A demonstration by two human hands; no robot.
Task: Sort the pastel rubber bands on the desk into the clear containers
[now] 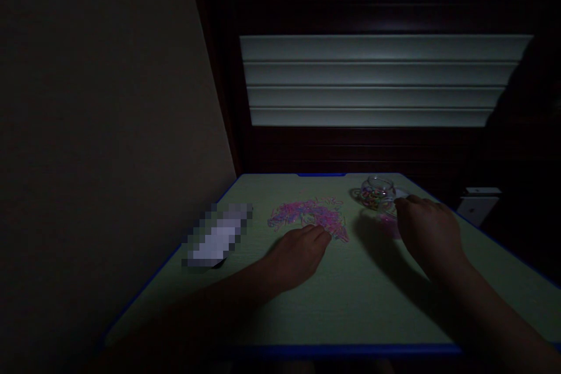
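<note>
A pile of small pink and coloured rubber bands (pixel 309 215) lies spread on the pale green table (pixel 350 298). My left hand (pixel 298 251) rests on the table with its fingertips touching the near edge of the pile. My right hand (pixel 427 231) hovers beside a small round glass jar (pixel 377 191) that has coloured bands inside; its fingertips are next to a white piece at the jar's right. A pink object (pixel 389 225) lies just below the jar, partly hidden by my right hand. The light is dim, so whether either hand pinches a band is unclear.
A blurred-out white object (pixel 219 236) lies at the table's left. The table has a blue rim and stands against a beige wall on the left. Behind it are dark wood panels and a pale slatted board (pixel 377 82). A white box (pixel 475 201) sits at right.
</note>
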